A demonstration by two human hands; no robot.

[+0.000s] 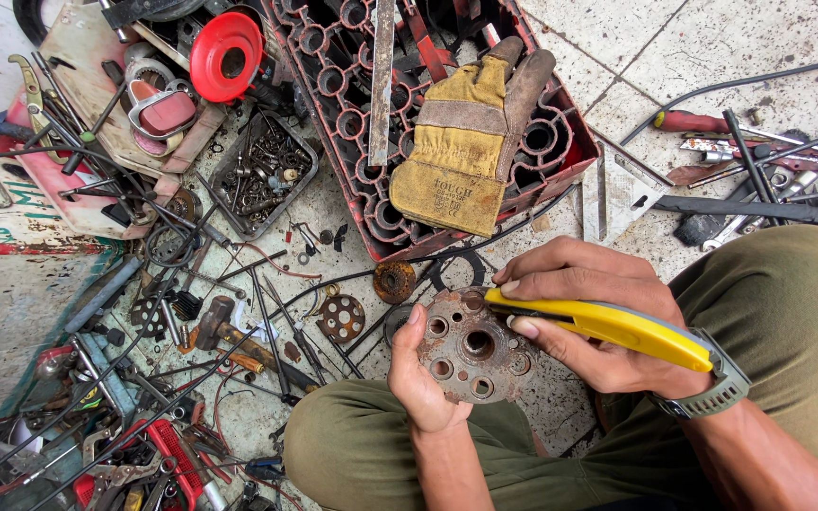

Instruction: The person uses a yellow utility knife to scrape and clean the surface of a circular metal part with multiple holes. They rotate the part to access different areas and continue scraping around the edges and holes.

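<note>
My right hand [598, 317] is closed around a yellow utility knife [608, 325], its tip, I think, on the rusty holed disc [473, 345] gripped in my left hand [418, 374] over my knees. A slip on rust could cut that thumb.

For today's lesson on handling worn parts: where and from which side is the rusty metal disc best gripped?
Grip the rusty disc by its outer rim, coming from its left edge, as the left hand does. It is flat and round with holes across its face, so the rim offers the firmest hold. That leaves the face free for the yellow knife in the right hand.
</note>
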